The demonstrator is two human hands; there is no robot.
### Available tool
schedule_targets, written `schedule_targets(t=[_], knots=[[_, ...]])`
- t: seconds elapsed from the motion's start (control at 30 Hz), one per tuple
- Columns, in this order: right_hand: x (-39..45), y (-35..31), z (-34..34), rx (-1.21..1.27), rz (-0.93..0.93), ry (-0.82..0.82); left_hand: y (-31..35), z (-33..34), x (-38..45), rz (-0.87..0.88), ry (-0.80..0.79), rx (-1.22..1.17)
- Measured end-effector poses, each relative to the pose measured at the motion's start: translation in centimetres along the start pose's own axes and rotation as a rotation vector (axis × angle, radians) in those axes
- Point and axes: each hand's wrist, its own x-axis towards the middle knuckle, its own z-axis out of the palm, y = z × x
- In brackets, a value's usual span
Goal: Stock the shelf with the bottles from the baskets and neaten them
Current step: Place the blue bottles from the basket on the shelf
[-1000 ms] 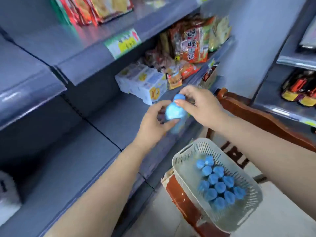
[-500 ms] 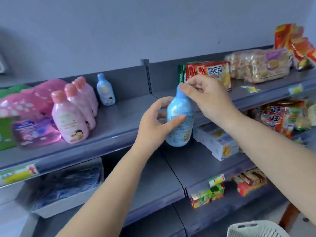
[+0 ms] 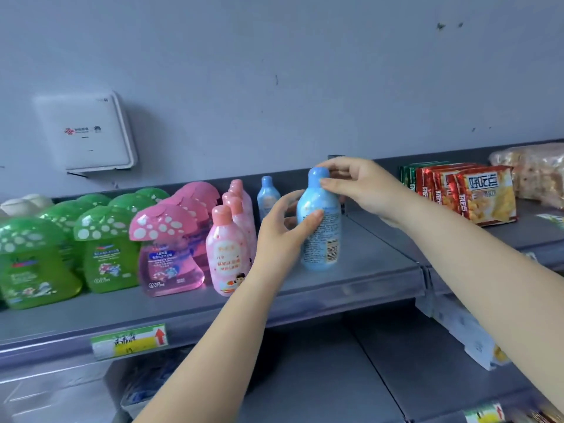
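Standing upright on the grey shelf [image 3: 366, 279], the blue bottle [image 3: 320, 227] is being held between both hands. The left hand [image 3: 282, 236] is wrapping round its body from the left, thumb pressing across the front of the label and fingers curling behind. The right hand [image 3: 357, 186] is reaching in from the right and pinching the rounded blue cap between thumb and fingertips. The bottle's base is sitting at or just above the shelf surface; which of the two I cannot tell. It is showing its back label, with small print and a barcode low on the right side. The body is pale blue and glossy, narrowing to a short neck under the cap. A second, smaller-looking blue bottle [image 3: 268, 196] is standing further back near the rear wall, just left of the held one. A row of pink bottles [image 3: 229, 251] is standing just beside the left hand.
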Motion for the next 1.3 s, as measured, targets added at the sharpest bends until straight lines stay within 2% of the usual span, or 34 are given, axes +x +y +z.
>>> schedule_targets(t=[0.1,0.2,0.3,0.4,0.53,0.67,0.77,0.83,0.93,1.03,1.2,1.3], knots=[[1.3,0.2,0.2,-0.01,0.002,-0.02,-1.0,-0.6,1.1,-0.008,-0.001,-0.001],[2.4,0.3,-0.1,-0.098,0.004,-0.116,-2.0,-0.6,1.8,-0.045,0.001,-0.039],[3.5,0.6,-0.5,-0.168,0.014,-0.116,-2.8,-0.2,2.0,-0.059,0.082,-0.093],[4.6,1.0,-0.2,-0.206,0.008,-0.018,-3.2,0.6,2.3,-0.01,0.193,-0.013],[5.9,1.5,0.9,-0.344,-0.003,0.237,-3.8,1.9,3.0,0.022,0.177,0.221],[7.0,2.0,1.4,-0.258,0.036,0.293,-3.8,2.1,4.2,-0.011,0.193,0.235],[7.1,2.0,0.6,-0.14,0.012,0.205,-3.8,1.4,4.6,-0.031,0.147,0.132],[6.9,2.0,-0.3,-0.013,-0.008,0.045,-3.9,1.0,4.9,-0.075,0.124,0.016],[6.6,2.8,-1.0,0.02,-0.014,-0.131,-4.2,0.8,5.1,-0.119,0.096,-0.099],[6.8,3.6,-1.2,0.01,-0.005,-0.145,-4.9,0.7,5.3,-0.149,0.048,-0.159],[6.6,6.0,-1.5,0.005,0.08,-0.261,-5.5,0.2,5.8,-0.179,0.023,-0.307],[6.0,7.9,-0.9,0.037,0.087,-0.224,-5.7,0.1,6.1,-0.174,0.024,-0.327]])
